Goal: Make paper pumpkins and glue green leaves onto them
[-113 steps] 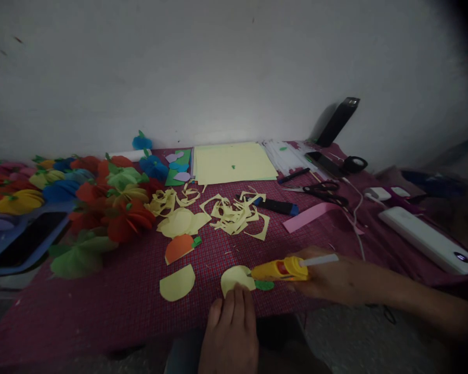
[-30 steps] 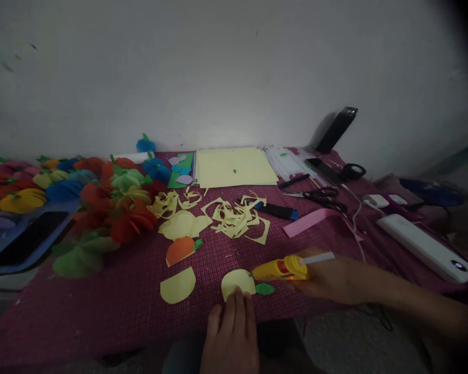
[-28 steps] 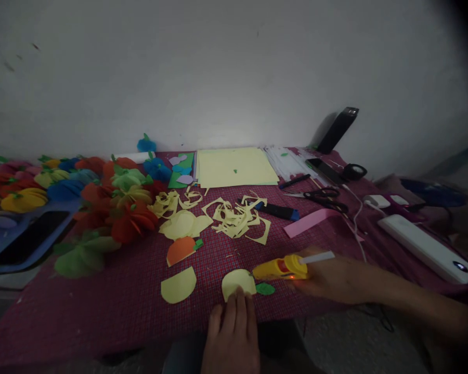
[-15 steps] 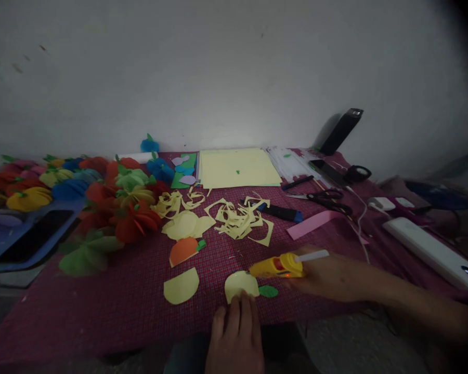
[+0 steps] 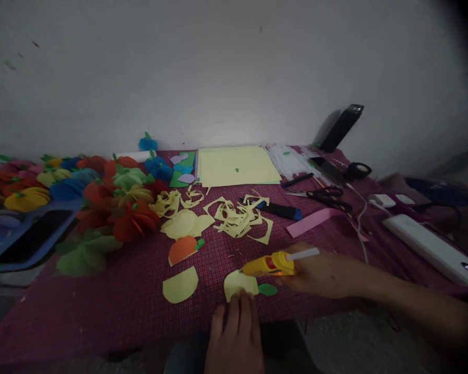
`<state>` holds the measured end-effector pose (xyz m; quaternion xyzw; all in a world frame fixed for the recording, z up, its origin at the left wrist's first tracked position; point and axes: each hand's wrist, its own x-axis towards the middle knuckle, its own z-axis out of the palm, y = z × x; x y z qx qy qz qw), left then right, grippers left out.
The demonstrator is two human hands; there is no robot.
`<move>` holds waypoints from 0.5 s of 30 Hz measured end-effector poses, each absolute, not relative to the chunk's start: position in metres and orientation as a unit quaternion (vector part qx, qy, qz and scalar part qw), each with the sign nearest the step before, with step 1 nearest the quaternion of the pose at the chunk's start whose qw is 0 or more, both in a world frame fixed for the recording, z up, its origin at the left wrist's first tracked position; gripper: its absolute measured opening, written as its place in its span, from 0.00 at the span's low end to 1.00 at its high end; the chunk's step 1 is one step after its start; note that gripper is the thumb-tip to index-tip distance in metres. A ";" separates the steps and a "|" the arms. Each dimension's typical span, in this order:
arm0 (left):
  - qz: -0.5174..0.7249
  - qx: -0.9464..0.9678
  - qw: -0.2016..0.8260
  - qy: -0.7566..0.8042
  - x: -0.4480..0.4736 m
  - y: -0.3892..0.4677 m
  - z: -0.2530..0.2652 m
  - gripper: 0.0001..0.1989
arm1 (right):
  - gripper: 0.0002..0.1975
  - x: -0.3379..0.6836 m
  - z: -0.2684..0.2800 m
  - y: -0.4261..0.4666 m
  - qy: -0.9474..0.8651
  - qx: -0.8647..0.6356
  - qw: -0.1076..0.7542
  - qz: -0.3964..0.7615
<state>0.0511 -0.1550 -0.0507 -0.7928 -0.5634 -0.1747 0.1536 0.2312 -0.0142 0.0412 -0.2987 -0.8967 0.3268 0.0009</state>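
My right hand (image 5: 315, 272) is wrapped round a yellow hot glue gun (image 5: 269, 265) with a white glue stick poking out of its back and a small orange light lit. Its nozzle is at the upper edge of a pale yellow rounded paper piece (image 5: 237, 284). The fingers of my left hand (image 5: 236, 324) lie flat on that piece's lower edge, pressing it on the cloth. Beside it on the right is a green paper leaf (image 5: 268, 289). To the left lie another pale yellow cutout (image 5: 180, 284) and an orange paper pumpkin cutout (image 5: 182, 251) with a green stem.
Yellow paper scraps (image 5: 239, 217) lie mid-table before a stack of yellow sheets (image 5: 237, 166). Many coloured paper pumpkins (image 5: 132, 221) crowd the left, near a phone (image 5: 33, 236). On the right are scissors (image 5: 323, 195), a cutter knife (image 5: 281, 210), a pink strip (image 5: 314, 221) and a white power bank (image 5: 429, 249).
The glue gun and my right hand have shifted slightly left, moving the nozzle along the top edge of the yellow piece. My left hand has stayed in place on the paper.
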 end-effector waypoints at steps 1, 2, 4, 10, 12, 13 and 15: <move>-0.176 -0.792 0.151 -0.565 0.051 -0.155 -0.051 0.17 | 0.11 0.231 0.041 -0.014 -0.894 -0.298 0.002 0.335; -0.178 -0.791 0.148 -0.567 0.051 -0.155 -0.050 0.18 | 0.11 0.231 0.041 -0.014 -0.892 -0.298 0.003 0.340; -0.178 -0.789 0.145 -0.570 0.052 -0.155 -0.050 0.18 | 0.11 0.232 0.042 -0.013 -0.892 -0.304 0.001 0.333; -0.166 -0.795 0.155 -0.562 0.051 -0.155 -0.050 0.16 | 0.11 0.236 0.048 -0.016 -0.903 -0.304 0.005 0.304; -0.164 -0.796 0.152 -0.563 0.051 -0.156 -0.051 0.16 | 0.12 0.239 0.048 -0.016 -0.905 -0.304 0.005 0.297; -0.164 -0.795 0.148 -0.564 0.051 -0.156 -0.051 0.16 | 0.12 0.241 0.047 -0.016 -0.908 -0.302 0.006 0.291; -0.165 -0.795 0.139 -0.566 0.051 -0.156 -0.050 0.16 | 0.13 0.244 0.046 -0.017 -0.910 -0.302 0.007 0.284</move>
